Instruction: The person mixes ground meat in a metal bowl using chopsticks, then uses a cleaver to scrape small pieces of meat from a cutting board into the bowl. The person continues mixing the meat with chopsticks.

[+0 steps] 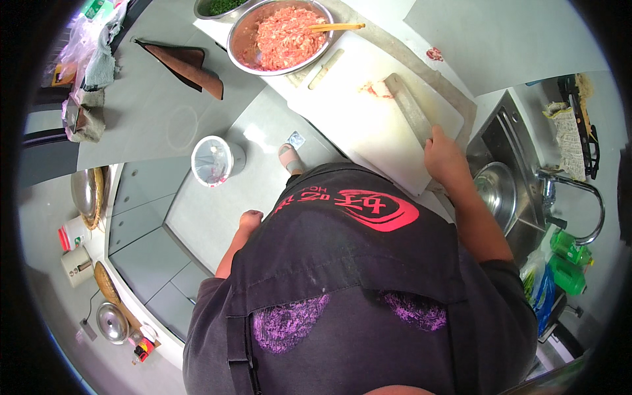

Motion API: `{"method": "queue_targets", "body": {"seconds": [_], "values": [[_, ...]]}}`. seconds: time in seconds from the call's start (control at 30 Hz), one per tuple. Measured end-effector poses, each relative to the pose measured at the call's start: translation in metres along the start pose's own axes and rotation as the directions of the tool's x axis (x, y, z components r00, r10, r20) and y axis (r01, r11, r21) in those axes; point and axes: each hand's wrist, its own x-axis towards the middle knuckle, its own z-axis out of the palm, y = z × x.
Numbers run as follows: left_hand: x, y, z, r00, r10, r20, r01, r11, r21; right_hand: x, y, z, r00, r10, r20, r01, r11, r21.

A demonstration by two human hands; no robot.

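Note:
My right hand (pixel 442 154) grips the handle end of a cleaver (pixel 409 106), whose blade lies over a white plastic cutting board (pixel 355 123). Against the far end of the blade is a small heap of pale pink meat scraps (pixel 377 89). My left hand (pixel 252 219) hangs at my side, its fingers curled; whether anything is inside cannot be seen. Beyond the board's left end, a steel bowl (pixel 242 59) holds minced meat (pixel 289 38) with wooden chopsticks (pixel 340 27) stuck in it. Part of another steel bowl with chopped greens (pixel 224 6) shows beside it.
To the right is a steel sink (pixel 526 217) with a metal basin (pixel 495 195) and a curved faucet (pixel 592 197). A lined bucket (pixel 212 160) stands on the floor at the left. A scrap of meat (pixel 434 54) lies past the board. Green bottles (pixel 568 276) stand near the sink.

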Motion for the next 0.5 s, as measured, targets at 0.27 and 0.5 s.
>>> {"method": "queue_targets", "body": {"seconds": [0.27,0.5], "values": [[0.005,0.003,0.001,1.0,0.021,-0.019,-0.02,1.0,0.016,-0.005,0.004,-0.005,0.988,-0.074,-0.132,0.087,0.992,0.091],[0.012,0.0,0.001,0.999,0.054,-0.004,-0.054,0.998,-0.028,-0.008,-0.001,-0.011,0.998,0.0,-0.057,0.001,1.0,0.022]]}}
